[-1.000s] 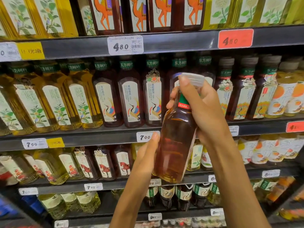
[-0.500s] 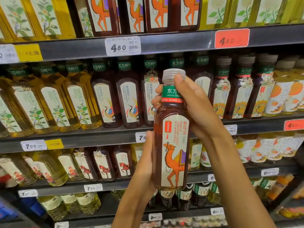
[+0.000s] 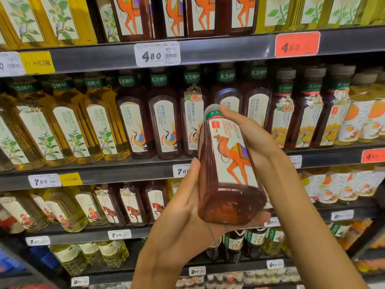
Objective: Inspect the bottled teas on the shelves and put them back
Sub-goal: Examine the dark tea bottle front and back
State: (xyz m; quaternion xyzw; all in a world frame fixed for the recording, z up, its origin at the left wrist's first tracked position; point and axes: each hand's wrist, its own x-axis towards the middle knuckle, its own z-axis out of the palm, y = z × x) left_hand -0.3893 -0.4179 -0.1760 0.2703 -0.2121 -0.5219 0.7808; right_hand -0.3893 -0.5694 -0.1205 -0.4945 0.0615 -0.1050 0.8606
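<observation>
I hold a dark brown tea bottle [image 3: 227,163] with an orange camel on its pale label in front of the shelves. It is tilted with its base toward me and its cap pointing away. My right hand [image 3: 254,138] grips its neck and upper body, fingers curled over the top. My left hand [image 3: 187,207] cups the base from below and the left side. More camel-label bottles [image 3: 166,15] stand on the top shelf.
Dark metal shelves [image 3: 125,57] hold rows of yellow tea bottles [image 3: 68,126] at left, dark crane-label bottles [image 3: 166,124] in the middle and orange-label bottles [image 3: 364,119] at right. White and red price tags [image 3: 296,44] line the shelf edges.
The bottle was turned from its plain side to show the camel label, then tipped from upright so its base faces me. My left hand shifted under the base.
</observation>
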